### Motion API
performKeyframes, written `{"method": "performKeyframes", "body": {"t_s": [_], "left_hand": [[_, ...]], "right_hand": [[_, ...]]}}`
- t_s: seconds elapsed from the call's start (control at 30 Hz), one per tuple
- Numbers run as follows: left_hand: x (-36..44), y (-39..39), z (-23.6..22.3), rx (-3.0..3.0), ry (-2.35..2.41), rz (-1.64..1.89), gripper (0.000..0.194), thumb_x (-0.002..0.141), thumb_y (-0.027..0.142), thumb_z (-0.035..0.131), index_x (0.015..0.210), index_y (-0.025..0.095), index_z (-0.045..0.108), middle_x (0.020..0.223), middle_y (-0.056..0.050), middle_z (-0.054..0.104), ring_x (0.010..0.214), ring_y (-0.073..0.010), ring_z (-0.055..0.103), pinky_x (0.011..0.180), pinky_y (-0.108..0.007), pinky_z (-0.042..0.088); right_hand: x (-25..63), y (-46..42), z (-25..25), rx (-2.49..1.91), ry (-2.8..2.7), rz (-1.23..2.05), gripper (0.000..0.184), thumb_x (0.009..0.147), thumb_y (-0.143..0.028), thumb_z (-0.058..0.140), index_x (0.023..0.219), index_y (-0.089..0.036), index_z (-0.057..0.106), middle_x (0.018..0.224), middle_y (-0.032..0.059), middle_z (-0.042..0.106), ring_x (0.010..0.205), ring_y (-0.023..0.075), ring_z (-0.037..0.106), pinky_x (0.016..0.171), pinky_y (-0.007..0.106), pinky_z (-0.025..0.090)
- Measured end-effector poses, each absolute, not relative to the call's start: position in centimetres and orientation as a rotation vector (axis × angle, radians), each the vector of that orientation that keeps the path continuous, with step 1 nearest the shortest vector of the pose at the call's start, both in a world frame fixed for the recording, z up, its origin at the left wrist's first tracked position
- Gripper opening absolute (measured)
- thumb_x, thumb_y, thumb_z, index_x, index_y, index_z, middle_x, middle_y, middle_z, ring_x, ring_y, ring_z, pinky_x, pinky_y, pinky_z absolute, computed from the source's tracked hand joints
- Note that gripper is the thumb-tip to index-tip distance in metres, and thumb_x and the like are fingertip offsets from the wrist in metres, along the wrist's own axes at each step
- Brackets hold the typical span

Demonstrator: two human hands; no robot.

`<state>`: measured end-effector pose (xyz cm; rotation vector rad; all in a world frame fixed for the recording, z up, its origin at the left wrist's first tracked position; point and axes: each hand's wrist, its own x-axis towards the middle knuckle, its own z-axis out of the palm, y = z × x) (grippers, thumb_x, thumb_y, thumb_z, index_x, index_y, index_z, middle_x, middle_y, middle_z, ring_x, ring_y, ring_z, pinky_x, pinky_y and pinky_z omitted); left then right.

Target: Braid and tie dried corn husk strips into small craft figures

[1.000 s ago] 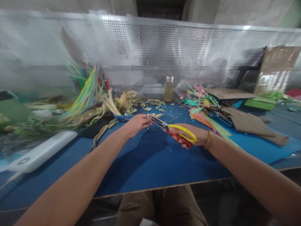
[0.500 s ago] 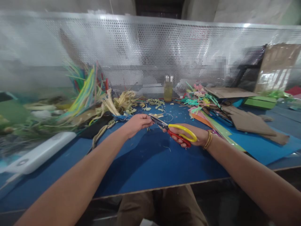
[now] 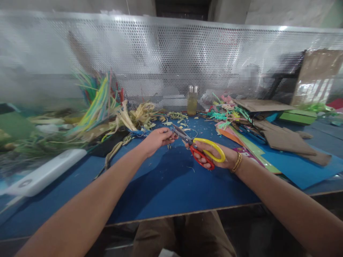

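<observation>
My right hand (image 3: 214,155) is closed round a pair of scissors (image 3: 191,142) with one yellow and one red handle loop. The blades point up and left, a little apart, with their tips beside the fingers of my left hand (image 3: 159,139). That hand is closed in a pinch on something small, largely hidden by the fingers and too small to name. Both hands are over the blue tabletop (image 3: 166,192), where small pale scraps lie about. Just beyond my hands are pale green trimmings (image 3: 177,116).
Dried husk-like strips (image 3: 139,116) and a bundle of coloured strips (image 3: 98,101) stand at the left, behind a white power bank-like box (image 3: 48,173). A glass bottle (image 3: 192,101) stands by the perforated metal screen (image 3: 171,53). Cardboard pieces (image 3: 284,139) and coloured paper lie right.
The scissor blades have opened wider and their handle loops have spread apart. Both hands stay in nearly the same place.
</observation>
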<state>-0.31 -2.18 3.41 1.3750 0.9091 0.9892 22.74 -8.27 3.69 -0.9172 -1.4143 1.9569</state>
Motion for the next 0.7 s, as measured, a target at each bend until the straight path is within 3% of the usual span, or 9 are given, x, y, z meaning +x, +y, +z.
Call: {"method": "performKeyframes", "body": {"t_s": [0.33,0.7], "left_hand": [[0.3,-2.8,3.3,1.584,0.976,0.908,0.022,0.069,0.039,0.068,0.069,0.017,0.064,0.081,-0.007,0.067,0.091,-0.023,0.061,0.086,-0.039,0.045],[0.1,-2.9,3.6,1.697,1.013,0.863,0.021,0.074,0.038,0.061,0.075,0.018,0.067,0.086,-0.007,0.069,0.088,-0.0215,0.062,0.084,-0.037,0.045]], "right_hand": [[22.0,-9.0,4.1,-1.022,-1.437,1.877,0.04,0.079,-0.053,0.059,0.101,-0.021,0.052,0.066,-0.0044,0.044,0.046,0.0038,0.038,0.036,0.013,0.033],[21.5,-9.3,4.3,-1.178,-1.492,1.737,0.047,0.073,-0.055,0.065,0.102,-0.02,0.053,0.058,-0.007,0.044,0.039,0.0031,0.034,0.03,0.014,0.026]]}}
